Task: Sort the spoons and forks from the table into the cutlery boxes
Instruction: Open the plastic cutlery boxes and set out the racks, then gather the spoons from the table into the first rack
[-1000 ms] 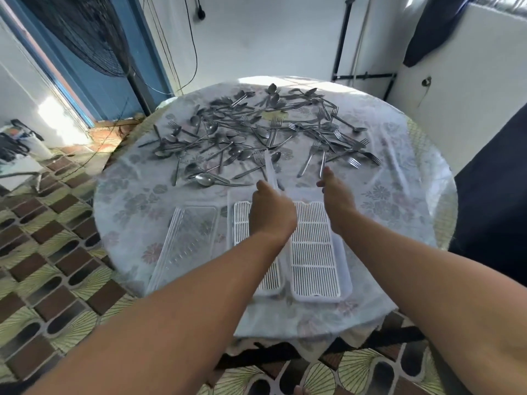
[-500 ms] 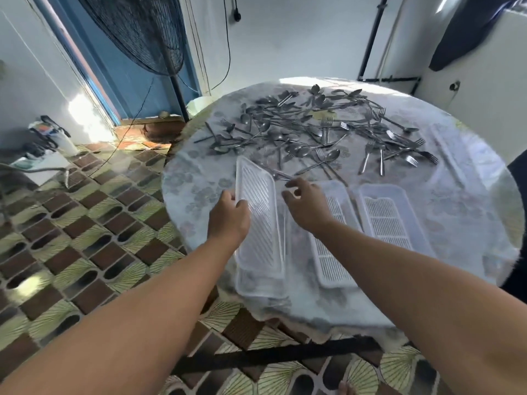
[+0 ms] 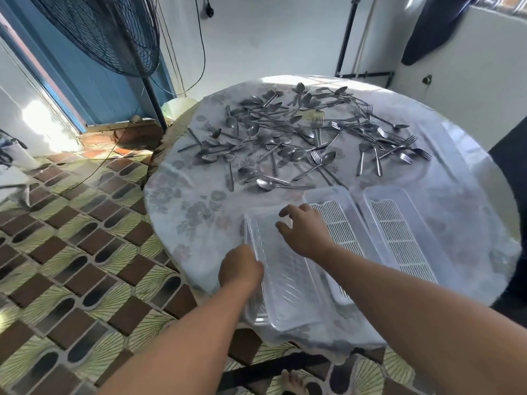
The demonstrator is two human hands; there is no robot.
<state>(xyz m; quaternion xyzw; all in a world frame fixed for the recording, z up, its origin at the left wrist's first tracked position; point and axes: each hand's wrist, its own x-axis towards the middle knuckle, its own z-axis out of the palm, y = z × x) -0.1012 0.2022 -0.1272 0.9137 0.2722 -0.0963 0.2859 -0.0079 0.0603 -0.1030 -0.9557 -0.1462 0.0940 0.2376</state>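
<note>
With your left hand (image 3: 241,267) gripping the clear lids (image 3: 282,277) overhanging the near table (image 3: 182,201) edge and right hand (image 3: 303,230) pinching their far end, a slip drops them, cutlery (image 3: 299,138) unsorted beyond the boxes (image 3: 370,232)

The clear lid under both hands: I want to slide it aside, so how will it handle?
The clear lid looks thin and see-through, so probably light and a bit flexible. Its near end overhangs the table edge, so it might tip off. On the glossy cover it would likely slide easily.
</note>
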